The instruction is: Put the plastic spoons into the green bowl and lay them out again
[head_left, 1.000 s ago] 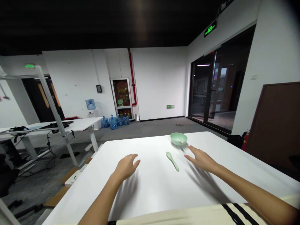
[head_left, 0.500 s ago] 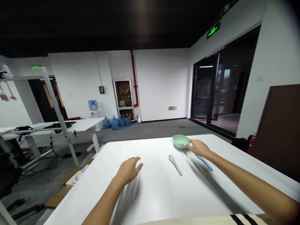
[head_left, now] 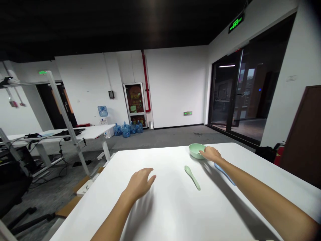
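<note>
A light green bowl (head_left: 195, 154) stands near the far edge of the white table. My right hand (head_left: 212, 154) is at its right rim, thumb and fingers closed around the edge. Something small and pale shows by the fingertips inside the bowl, too small to name. Closer to me lies a green spoon (head_left: 193, 179), its head pointing away. Under my right forearm a blue spoon (head_left: 225, 174) rests on the table, its far end partly covered by the hand. My left hand (head_left: 140, 182) hovers over the table left of the green spoon, fingers apart and holding nothing.
The white table (head_left: 170, 207) has its far edge just behind the bowl. To the left are a second desk (head_left: 96, 132), a metal frame post (head_left: 62, 110) and cardboard (head_left: 69, 206) on the floor. Blue water bottles (head_left: 126, 130) stand by the back wall.
My right hand has moved slightly left and farther over the bowl's rim, its fingers closing there. My left hand keeps its pose. The whole view has shifted a little.
</note>
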`<control>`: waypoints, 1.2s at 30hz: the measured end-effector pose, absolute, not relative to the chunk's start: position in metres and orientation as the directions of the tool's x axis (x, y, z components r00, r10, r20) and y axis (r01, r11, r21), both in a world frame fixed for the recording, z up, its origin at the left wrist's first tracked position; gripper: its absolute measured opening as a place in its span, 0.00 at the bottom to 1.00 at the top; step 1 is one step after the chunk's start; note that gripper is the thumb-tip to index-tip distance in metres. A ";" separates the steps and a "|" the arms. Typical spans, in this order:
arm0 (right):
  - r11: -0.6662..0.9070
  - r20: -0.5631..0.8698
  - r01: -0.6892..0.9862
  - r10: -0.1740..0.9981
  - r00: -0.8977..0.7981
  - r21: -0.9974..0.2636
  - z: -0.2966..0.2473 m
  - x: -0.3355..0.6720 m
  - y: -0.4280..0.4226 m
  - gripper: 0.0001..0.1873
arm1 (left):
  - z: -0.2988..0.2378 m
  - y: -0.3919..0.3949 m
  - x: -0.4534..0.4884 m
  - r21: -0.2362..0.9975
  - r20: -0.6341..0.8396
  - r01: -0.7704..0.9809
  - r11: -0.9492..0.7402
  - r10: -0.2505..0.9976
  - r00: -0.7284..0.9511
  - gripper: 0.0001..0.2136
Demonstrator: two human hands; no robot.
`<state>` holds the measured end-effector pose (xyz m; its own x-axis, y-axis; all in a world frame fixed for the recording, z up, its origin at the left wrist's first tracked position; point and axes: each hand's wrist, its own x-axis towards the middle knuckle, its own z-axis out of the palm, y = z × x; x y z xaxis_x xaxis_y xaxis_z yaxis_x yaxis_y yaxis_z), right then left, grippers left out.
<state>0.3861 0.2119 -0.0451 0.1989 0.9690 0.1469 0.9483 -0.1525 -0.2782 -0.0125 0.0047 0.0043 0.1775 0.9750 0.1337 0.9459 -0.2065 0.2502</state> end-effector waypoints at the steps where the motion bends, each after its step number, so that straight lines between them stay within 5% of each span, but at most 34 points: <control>1: -0.153 0.144 0.947 0.969 0.199 -0.281 -0.050 0.386 0.214 0.25 | 0.004 0.005 -0.013 0.252 0.134 0.946 -0.205 0.975 0.176 0.25; 10: -0.158 0.148 0.940 0.966 0.211 -0.303 -0.069 0.387 0.227 0.20 | 0.004 0.007 -0.013 0.261 0.130 0.945 -0.196 0.977 0.167 0.25; 20: -0.116 0.173 0.930 0.967 0.186 -0.349 -0.030 0.399 0.195 0.20 | 0.000 0.006 -0.012 0.244 0.127 0.950 -0.195 0.978 0.168 0.24; 28: -0.102 0.117 0.940 0.982 0.148 -0.326 -0.005 0.445 0.142 0.17 | 0.000 0.001 -0.012 0.237 0.133 0.949 -0.206 0.975 0.179 0.24; 36: -0.258 -0.024 0.916 0.964 0.263 -0.307 -0.026 0.489 0.119 0.14 | 0.001 -0.004 -0.012 0.224 0.135 0.950 -0.218 0.972 0.192 0.25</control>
<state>0.4892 0.1185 -0.0260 0.2632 0.9644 -0.0240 0.9162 -0.2577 -0.3069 -0.0125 -0.0044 0.0013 0.1918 0.9721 0.1350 0.9499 -0.2184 0.2236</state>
